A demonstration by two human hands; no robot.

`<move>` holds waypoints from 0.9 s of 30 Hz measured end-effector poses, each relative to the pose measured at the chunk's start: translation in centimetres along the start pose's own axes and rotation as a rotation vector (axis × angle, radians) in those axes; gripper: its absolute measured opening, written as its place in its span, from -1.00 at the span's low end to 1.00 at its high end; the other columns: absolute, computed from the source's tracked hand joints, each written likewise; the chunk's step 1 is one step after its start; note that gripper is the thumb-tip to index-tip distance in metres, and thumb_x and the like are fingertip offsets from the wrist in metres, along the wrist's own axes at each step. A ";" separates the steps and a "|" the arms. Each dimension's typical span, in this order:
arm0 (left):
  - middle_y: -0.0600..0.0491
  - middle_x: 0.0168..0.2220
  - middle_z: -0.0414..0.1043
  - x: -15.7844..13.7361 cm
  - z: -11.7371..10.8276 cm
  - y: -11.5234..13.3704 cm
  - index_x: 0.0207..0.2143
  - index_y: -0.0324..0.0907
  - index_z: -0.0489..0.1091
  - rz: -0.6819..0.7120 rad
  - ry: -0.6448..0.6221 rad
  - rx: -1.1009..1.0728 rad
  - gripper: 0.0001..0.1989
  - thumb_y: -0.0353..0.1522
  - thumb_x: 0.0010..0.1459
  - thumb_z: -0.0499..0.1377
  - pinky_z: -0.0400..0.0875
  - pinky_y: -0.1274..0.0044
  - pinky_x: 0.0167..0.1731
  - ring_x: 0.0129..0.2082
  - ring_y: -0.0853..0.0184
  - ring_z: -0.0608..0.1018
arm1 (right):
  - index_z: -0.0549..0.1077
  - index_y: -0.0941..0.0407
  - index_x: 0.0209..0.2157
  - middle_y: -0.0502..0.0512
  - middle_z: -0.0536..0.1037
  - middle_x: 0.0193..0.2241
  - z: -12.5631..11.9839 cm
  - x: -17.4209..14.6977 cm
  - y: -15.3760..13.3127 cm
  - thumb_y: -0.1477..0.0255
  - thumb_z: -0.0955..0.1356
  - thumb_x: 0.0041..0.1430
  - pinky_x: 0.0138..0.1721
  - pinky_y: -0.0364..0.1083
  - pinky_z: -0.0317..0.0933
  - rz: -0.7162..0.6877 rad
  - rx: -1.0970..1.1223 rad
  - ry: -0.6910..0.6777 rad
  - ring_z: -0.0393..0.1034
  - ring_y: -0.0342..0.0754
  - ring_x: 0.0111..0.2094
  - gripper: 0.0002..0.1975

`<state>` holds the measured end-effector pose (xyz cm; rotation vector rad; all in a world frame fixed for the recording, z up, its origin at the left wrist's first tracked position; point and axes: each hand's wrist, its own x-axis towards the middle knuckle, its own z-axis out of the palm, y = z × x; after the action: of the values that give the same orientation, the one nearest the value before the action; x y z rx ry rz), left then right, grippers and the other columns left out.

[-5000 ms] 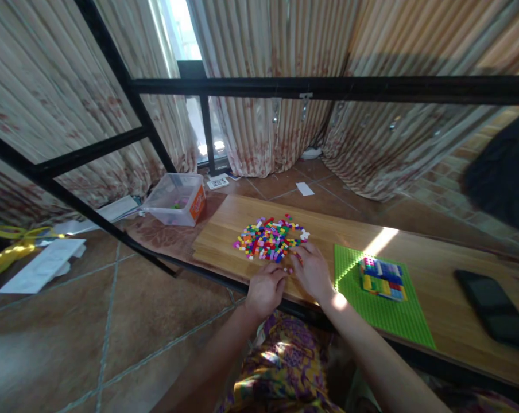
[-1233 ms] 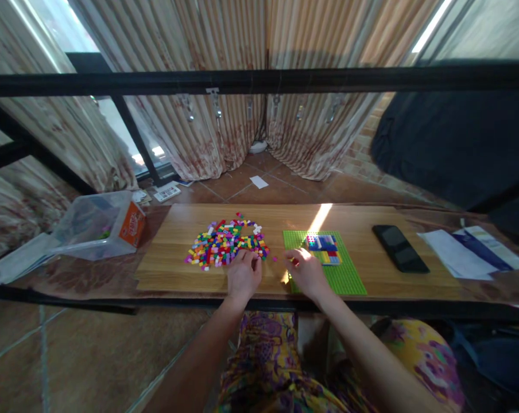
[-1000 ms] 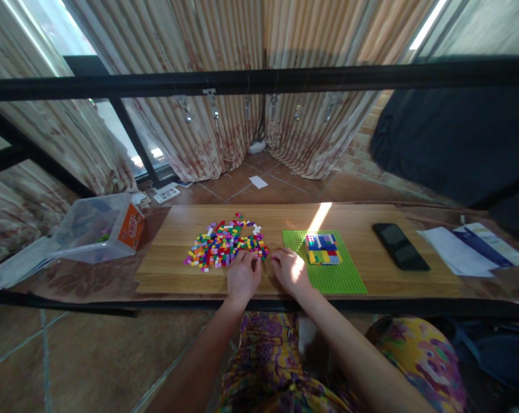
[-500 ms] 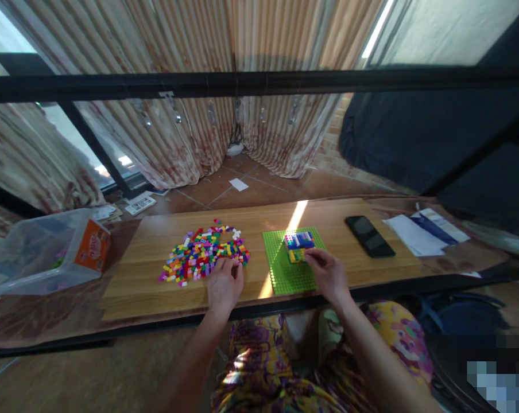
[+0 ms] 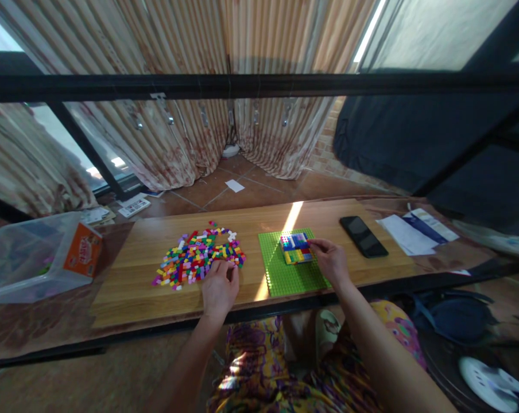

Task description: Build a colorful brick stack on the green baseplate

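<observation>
Building bricks of many colours lie in a loose pile (image 5: 199, 255) on the wooden board. At the pile's near right edge is my left hand (image 5: 220, 287), its fingers bent and closed; anything between them is too small to make out. On the green baseplate (image 5: 277, 281) sits a low, flat block of joined bricks (image 5: 297, 248), blue toward the far side, with red, yellow and green nearer me. My right hand (image 5: 332, 262) is pinched at that block's right edge, the fingertips touching or very close to it. Whether a brick is in the pinch is hidden.
A black phone (image 5: 363, 236) lies right of the baseplate, with papers (image 5: 408, 234) beyond it. A clear plastic box (image 5: 35, 258) with an orange label stands left of the wooden board (image 5: 126, 287). A dark metal bar (image 5: 259, 86) crosses beyond the table.
My right hand has shifted slightly away from me to the block's right edge, uncovering more of its near rows. My left hand stays by the pile. The whole view has shifted a little.
</observation>
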<state>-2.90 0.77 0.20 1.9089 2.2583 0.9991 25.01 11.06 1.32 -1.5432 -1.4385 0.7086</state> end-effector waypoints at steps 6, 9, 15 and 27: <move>0.02 -0.32 0.45 0.0 0.1 -0.1 -0.35 -0.12 0.41 -0.008 -0.008 0.017 -0.88 -0.32 0.18 0.09 0.31 0.50 -0.29 -0.28 0.28 0.51 | 0.60 0.11 -0.31 0.17 0.64 -0.34 -0.3 -0.1 -1.1 0.29 0.33 0.09 -0.30 -0.06 0.30 -0.072 -0.171 0.025 0.50 0.05 -0.33 -0.74; 0.02 -0.32 0.45 -0.1 0.1 -0.1 -0.36 -0.12 0.41 -0.001 -0.009 0.018 -0.87 -0.33 0.19 0.09 0.31 0.50 -0.29 -0.29 0.28 0.50 | 0.60 0.12 -0.28 0.18 0.64 -0.32 -0.3 0.0 -1.1 0.29 0.32 0.11 -0.29 -0.06 0.30 -0.097 -0.188 0.034 0.50 0.06 -0.30 -0.73; 0.02 -0.32 0.45 0.0 0.1 -0.1 -0.35 -0.11 0.40 0.002 -0.013 0.022 -0.87 -0.33 0.19 0.07 0.32 0.50 -0.29 -0.28 0.28 0.50 | 0.59 0.14 -0.29 0.18 0.64 -0.33 0.0 0.4 -0.2 0.27 0.36 0.05 -0.26 -0.05 0.32 -0.046 -0.093 0.027 0.50 0.04 -0.31 -0.73; 0.02 -0.31 0.44 -0.1 0.0 0.1 -0.35 -0.12 0.40 -0.006 -0.013 0.000 -0.87 -0.33 0.19 0.07 0.32 0.51 -0.30 -0.30 0.30 0.50 | 0.57 0.17 -0.40 0.09 0.59 -0.50 0.5 0.8 0.2 0.21 0.50 -0.25 -0.43 -0.11 0.33 0.237 0.402 -0.002 0.44 -0.09 -0.49 -0.63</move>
<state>-2.82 0.70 0.22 1.9015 2.2556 0.9826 24.83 11.97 1.10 -1.4020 -1.0426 1.0689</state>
